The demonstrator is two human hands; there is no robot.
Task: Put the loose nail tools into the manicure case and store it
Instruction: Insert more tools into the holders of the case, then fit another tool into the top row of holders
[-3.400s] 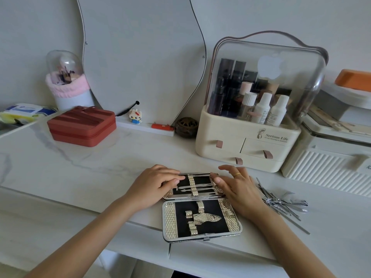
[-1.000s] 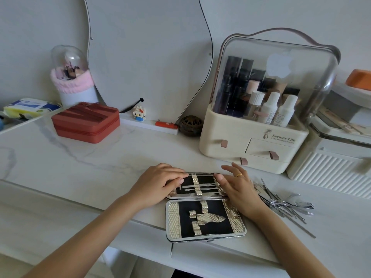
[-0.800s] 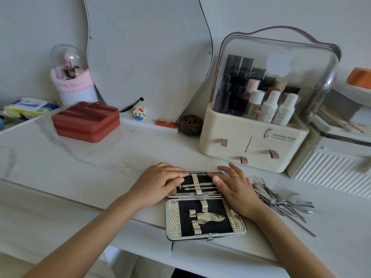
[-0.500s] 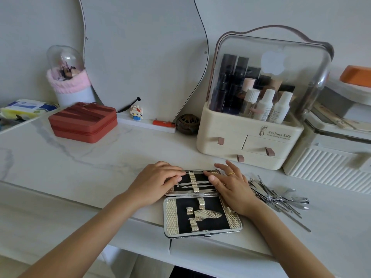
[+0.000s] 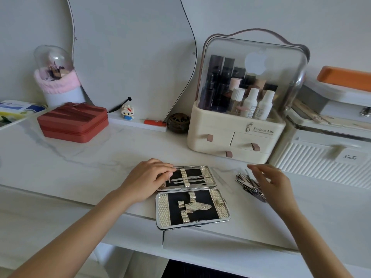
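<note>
Left hand lies flat, fingers straight, pinning the far half of the open silver-trimmed, black-lined manicure case at the white marble counter's front edge. A few tools are strapped in; the near half's loops sit vacant. Right hand hovers, fingers loosely spread and gripping nothing, over the heap of loose steel nail tools just right of the case. Loading step, I'd say: next, pinch one tool free. The cream cosmetics organiser reads "Serious Life".
</note>
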